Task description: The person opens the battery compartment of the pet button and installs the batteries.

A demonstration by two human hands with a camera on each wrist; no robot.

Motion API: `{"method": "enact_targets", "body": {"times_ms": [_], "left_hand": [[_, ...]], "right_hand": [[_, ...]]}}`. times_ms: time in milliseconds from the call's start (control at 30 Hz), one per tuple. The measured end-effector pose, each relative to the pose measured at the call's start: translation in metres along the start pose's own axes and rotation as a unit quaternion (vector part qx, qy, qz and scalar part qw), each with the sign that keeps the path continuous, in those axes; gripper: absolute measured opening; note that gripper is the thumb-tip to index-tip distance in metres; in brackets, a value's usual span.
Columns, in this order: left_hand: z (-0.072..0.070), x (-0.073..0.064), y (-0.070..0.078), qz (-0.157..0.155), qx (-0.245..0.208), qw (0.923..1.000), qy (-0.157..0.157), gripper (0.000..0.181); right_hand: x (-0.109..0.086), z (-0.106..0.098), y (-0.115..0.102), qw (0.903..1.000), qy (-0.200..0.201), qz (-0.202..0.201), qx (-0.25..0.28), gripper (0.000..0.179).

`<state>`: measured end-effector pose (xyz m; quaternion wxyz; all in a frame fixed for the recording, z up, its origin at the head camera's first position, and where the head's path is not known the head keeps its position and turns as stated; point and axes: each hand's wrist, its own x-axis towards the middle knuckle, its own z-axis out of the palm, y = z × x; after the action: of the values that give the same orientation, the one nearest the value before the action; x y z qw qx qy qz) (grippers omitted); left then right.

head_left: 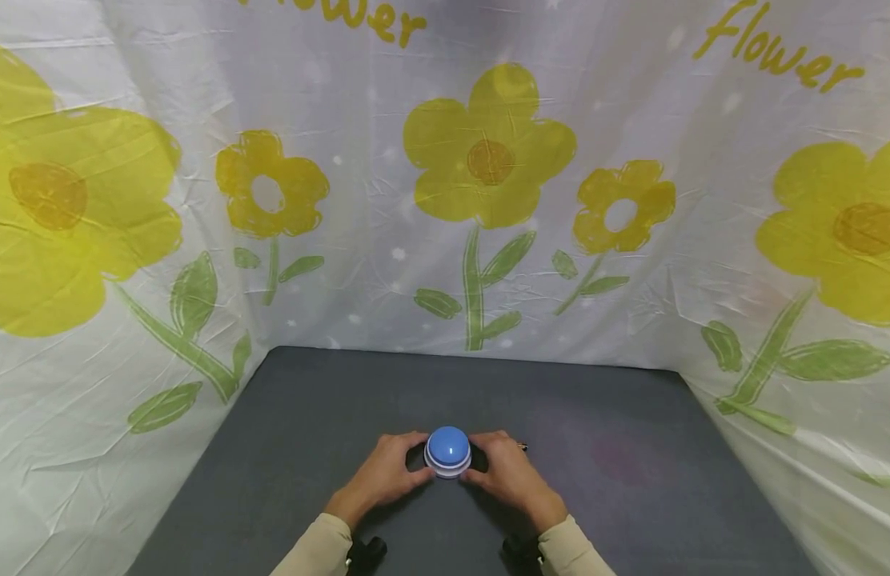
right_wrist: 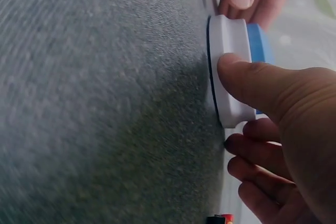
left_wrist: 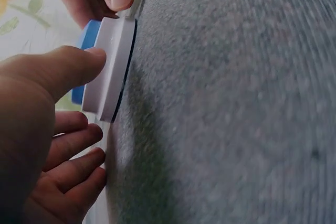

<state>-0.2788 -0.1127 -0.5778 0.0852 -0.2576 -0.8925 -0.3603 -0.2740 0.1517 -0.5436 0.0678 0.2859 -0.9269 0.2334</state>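
Observation:
A blue dome push button with a round white base is at the near middle of the dark grey table. My left hand holds its left side, the thumb against the white base in the left wrist view. From the opposite side my right hand holds the same base, its thumb on the white rim. The base's dark underside faces the table and appears to rest on it. Fingertips behind the button are partly hidden. Nothing covers the blue dome.
Just beyond the right hand lies a small dark item, its kind unclear. A small red and black thing shows at the bottom of the right wrist view. White cloth with yellow flowers encloses the table's back and sides.

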Motion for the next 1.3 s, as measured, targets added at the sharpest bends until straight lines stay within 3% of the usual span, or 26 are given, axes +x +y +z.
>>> {"method": "enact_targets", "body": {"times_ms": [100,233,467,567,700,767,900,933,1067,1300], "left_hand": [[0.014,0.002,-0.016,0.014,0.018,0.9996,0.014,0.058],[0.022,0.003,-0.020,0.008,0.035,0.9991,0.024,0.058],[0.005,0.004,0.015,-0.039,0.025,0.9989,0.010,0.051],[0.002,0.003,0.022,-0.050,0.026,0.9984,0.008,0.051],[0.008,0.003,0.013,-0.022,0.031,0.9989,0.026,0.050],[0.018,0.003,-0.004,0.000,0.041,0.9985,0.038,0.050],[0.017,0.002,-0.006,0.004,0.026,0.9985,0.048,0.049],[0.016,0.002,-0.005,0.000,0.019,0.9986,0.050,0.049],[-0.003,0.002,0.022,-0.043,-0.017,0.9972,0.060,0.051],[-0.019,0.004,0.039,-0.078,-0.039,0.9918,0.093,0.054]], "right_hand": [[0.001,0.003,0.001,1.0000,0.000,-0.001,-0.002,0.053],[0.002,0.006,0.001,1.0000,-0.002,0.006,0.003,0.049],[0.004,0.005,-0.001,0.9997,-0.006,0.024,-0.003,0.046],[0.004,0.005,-0.003,0.9997,-0.006,0.025,-0.007,0.046],[0.004,0.005,-0.004,0.9997,-0.004,0.023,-0.012,0.045],[0.003,0.005,-0.005,0.9997,-0.002,0.018,-0.018,0.045],[0.002,0.004,-0.006,0.9997,0.001,0.010,-0.022,0.044],[0.002,0.003,-0.006,0.9998,0.003,0.009,-0.020,0.045],[0.001,-0.002,-0.009,0.9997,0.022,0.008,0.004,0.046],[0.001,-0.017,-0.018,0.9974,0.065,0.008,0.032,0.054]]}}
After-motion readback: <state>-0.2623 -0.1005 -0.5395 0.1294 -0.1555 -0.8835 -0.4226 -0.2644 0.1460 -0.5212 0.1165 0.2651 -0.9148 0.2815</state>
